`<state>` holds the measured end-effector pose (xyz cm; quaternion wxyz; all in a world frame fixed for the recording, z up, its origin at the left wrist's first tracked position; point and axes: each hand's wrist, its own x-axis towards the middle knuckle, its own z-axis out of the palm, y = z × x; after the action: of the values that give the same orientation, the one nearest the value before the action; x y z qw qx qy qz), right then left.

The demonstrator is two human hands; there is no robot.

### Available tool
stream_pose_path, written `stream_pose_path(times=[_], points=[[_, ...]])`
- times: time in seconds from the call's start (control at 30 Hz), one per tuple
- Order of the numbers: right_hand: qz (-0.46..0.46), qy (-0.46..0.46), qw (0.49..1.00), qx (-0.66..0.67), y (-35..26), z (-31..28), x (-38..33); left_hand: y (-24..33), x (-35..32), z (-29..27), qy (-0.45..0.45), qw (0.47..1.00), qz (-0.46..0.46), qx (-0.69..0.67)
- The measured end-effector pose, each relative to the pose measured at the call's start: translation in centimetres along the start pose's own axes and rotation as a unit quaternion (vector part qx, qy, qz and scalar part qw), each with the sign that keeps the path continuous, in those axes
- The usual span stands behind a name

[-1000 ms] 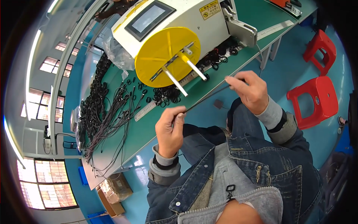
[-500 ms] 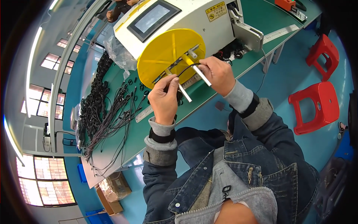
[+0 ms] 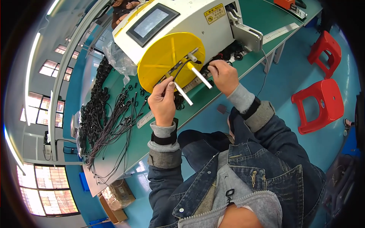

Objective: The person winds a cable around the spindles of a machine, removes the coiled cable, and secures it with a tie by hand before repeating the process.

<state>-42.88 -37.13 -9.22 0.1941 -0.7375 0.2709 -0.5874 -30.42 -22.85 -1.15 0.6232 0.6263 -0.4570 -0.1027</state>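
A white machine [image 3: 186,19] with a screen carries a round yellow disc [image 3: 156,57] on its front. Two silver pegs stick out of the disc, a left peg [image 3: 184,94] and a right peg [image 3: 201,78]. My left hand [image 3: 162,102] pinches a black cable [image 3: 178,71] beside the left peg. From those fingers the cable curves up across the disc toward the base of the right peg. Just right of that peg is my right hand [image 3: 225,78], its thumb and fingers curled together. Whether anything is between them is hidden against dark cables behind.
On the green table [image 3: 140,146], a pile of black cables [image 3: 91,121] and loose cable strands [image 3: 114,125] lie at left. A steel ruler [image 3: 280,33] lies at the right. Two red stools [image 3: 321,104] stand on the blue floor. Another person [image 3: 123,11] is beyond the machine.
My right hand has come away from the cable's visible stretch and sits right of the right peg. My left hand keeps its pinch. The whole view has shifted slightly.
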Motion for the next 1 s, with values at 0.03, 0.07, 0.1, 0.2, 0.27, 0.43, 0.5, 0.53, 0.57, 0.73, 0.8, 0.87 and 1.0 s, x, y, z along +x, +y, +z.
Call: stream_pose_path(times=[0.03, 0.07, 0.1, 0.2, 0.27, 0.43, 0.5, 0.53, 0.57, 0.73, 0.8, 0.87, 1.0], points=[[0.006, -0.008, 1.000, 0.014, 0.2, -0.6, -0.6, 0.0, -0.1, -0.1, 0.003, 1.000, 0.007, 0.008], [0.008, -0.008, 1.000, 0.012, 0.3, -1.2, -1.2, -0.1, -0.2, -0.2, 0.006, 1.000, 0.015, 0.016], [0.025, -0.032, 0.999, 0.019, 0.4, -1.8, -1.9, -0.2, -0.4, -0.2, 0.004, 1.000, 0.013, 0.015], [0.060, -0.078, 0.995, 0.030, 0.7, -3.6, -3.6, -0.5, -0.8, -0.2, 0.036, 0.999, 0.031, 0.016], [0.089, -0.132, 0.986, 0.046, 1.3, -4.6, -4.9, -0.6, -1.3, -0.5, 0.050, 0.998, 0.028, 0.013], [0.139, -0.231, 0.961, 0.061, 2.1, -6.6, -6.9, -0.8, -2.6, -1.0, 0.066, 0.991, 0.076, 0.084], [0.153, -0.237, 0.957, 0.065, 2.1, -6.7, -7.3, -0.7, -3.0, -1.2, 0.060, 0.985, 0.101, 0.124], [0.166, -0.242, 0.953, 0.070, 2.0, -6.7, -7.5, -0.6, -3.2, -1.1, 0.056, 0.985, 0.099, 0.128], [0.179, -0.248, 0.949, 0.076, 2.0, -6.7, -7.6, -0.5, -3.4, -1.0, 0.053, 0.985, 0.098, 0.132], [0.183, -0.267, 0.942, 0.088, 2.1, -6.8, -8.2, -0.4, -4.3, -0.2, 0.072, 0.990, 0.073, 0.092], [0.182, -0.275, 0.940, 0.092, 2.0, -6.6, -8.2, -0.4, -4.5, 0.0, 0.079, 0.990, 0.071, 0.089], [0.182, -0.280, 0.938, 0.094, 2.0, -6.6, -8.3, -0.6, -4.8, 0.1, 0.084, 0.991, 0.064, 0.076], [0.186, -0.285, 0.935, 0.098, 1.6, -6.8, -8.2, -0.8, -5.2, 0.3, 0.069, 0.988, 0.086, 0.106]])
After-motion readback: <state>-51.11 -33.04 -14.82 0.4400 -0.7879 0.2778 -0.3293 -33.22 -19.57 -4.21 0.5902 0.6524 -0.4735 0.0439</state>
